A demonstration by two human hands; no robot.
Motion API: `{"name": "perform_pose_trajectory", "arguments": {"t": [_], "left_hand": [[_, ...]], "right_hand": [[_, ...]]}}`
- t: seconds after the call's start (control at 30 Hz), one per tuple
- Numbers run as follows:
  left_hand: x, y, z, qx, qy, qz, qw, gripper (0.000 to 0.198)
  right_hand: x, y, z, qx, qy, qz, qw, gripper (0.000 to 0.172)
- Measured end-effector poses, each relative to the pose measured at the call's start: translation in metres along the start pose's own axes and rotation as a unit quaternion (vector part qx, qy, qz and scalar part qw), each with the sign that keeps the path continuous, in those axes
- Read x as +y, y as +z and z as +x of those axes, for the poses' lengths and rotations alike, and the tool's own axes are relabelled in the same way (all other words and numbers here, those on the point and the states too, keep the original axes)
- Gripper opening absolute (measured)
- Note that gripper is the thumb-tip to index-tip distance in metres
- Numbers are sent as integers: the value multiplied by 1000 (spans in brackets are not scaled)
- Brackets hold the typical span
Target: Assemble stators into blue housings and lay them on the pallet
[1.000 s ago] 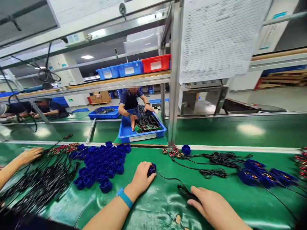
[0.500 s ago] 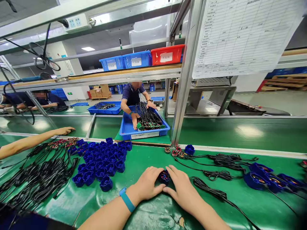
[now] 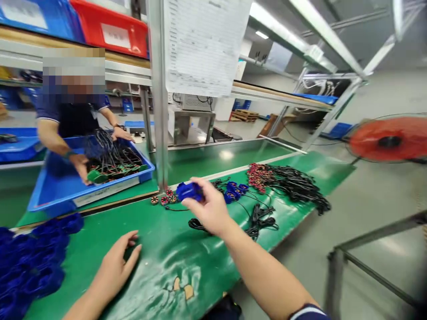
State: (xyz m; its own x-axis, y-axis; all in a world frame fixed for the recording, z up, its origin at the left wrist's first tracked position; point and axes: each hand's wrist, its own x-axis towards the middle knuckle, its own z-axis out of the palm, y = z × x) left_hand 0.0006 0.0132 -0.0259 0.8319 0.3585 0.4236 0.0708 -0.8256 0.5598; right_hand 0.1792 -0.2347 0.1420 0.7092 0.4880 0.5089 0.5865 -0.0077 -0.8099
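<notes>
My right hand (image 3: 213, 209) is raised over the green work surface, thumb and fingers closed around a blue plastic housing (image 3: 191, 191). Blur hides what is inside that housing. Close behind it lie several small round motor stators (image 3: 164, 200) with red and copper-coloured windings. My left hand (image 3: 118, 258) rests low over the table, fingers loosely bent and apart, with nothing in it. To its left is a dense group of empty-looking blue housings (image 3: 43, 253). Beyond my right hand, several blue housings (image 3: 235, 190) with copper-coloured parts inside and black cables sit on the mat.
A co-worker's hands (image 3: 82, 168) are at a blue tray (image 3: 80, 200) of cabled green boards across the bench. Black cable bundles (image 3: 258, 222) and a pile of cabled stators (image 3: 262, 175) lie to the right. A metal post (image 3: 158, 111) rises at the bench's middle. An orange fan (image 3: 390, 140) stands right.
The view has swung right. My hands, together around one blue housing before, are now apart; the right hand has lifted a housing forward and right, while the left has let go.
</notes>
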Motion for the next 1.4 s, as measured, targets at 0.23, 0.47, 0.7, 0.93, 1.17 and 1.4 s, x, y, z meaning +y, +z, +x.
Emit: {"name": "perform_pose_trajectory", "arguments": {"t": [0.23,0.47,0.7,0.93,1.17,1.4], "left_hand": [[4,12,-6,-2,44,21,999,41],[6,-7,9,75,-21,200,977,48],[-36,-40,35,134,-187,304,924,69],[-33,-41,28,102,-170,360,911,54],[5,-27,12,93,-40,289,952,40],[21,-21,0,47,50,178,982,33]], "right_hand": [[4,-133,31,54,94,-243,964,53],[123,-123,1,-210,209,-503,812,41],[189,-141,3,-206,235,-572,759,49],[157,-66,13,-112,121,-663,731,36],[125,117,3,-197,-63,-491,846,50],[138,154,-16,-189,-113,-433,874,30]]}}
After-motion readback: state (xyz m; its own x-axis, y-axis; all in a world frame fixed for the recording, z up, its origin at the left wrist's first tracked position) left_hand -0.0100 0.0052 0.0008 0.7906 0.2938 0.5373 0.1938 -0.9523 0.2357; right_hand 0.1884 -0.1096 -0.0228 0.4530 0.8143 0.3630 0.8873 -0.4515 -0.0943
